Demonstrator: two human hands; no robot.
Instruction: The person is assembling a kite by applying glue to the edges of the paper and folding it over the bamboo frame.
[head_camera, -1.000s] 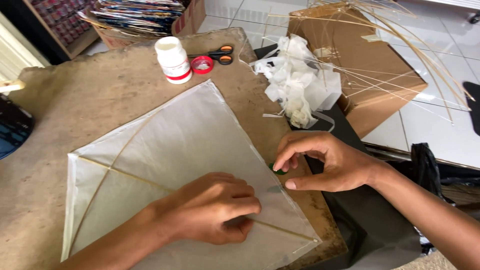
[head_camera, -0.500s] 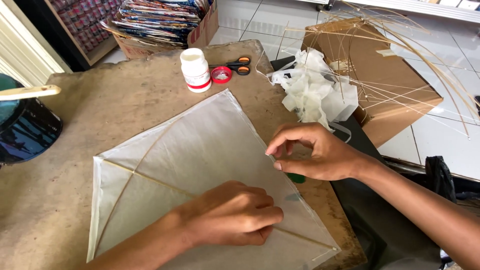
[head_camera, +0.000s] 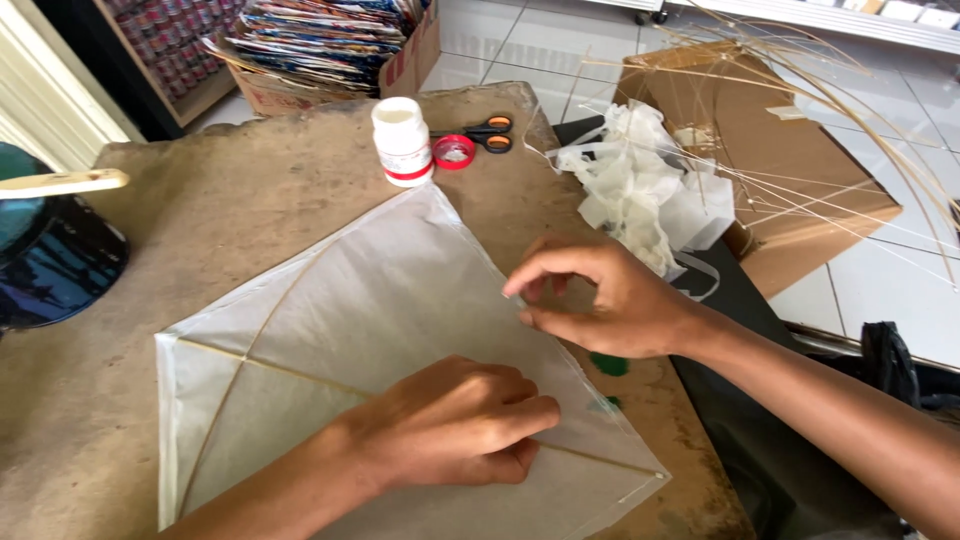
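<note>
My left hand (head_camera: 455, 420) presses the paper kite (head_camera: 380, 330) flat on the worktop (head_camera: 250, 220), so my right hand (head_camera: 600, 300) can pinch its edge.

Right hand (head_camera: 610, 305) further up kite edge (head_camera: 470, 250)

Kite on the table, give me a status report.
Left hand pressing white paper kite flat. Right hand pinching its right edge. Glue bottle clear of work.
</note>
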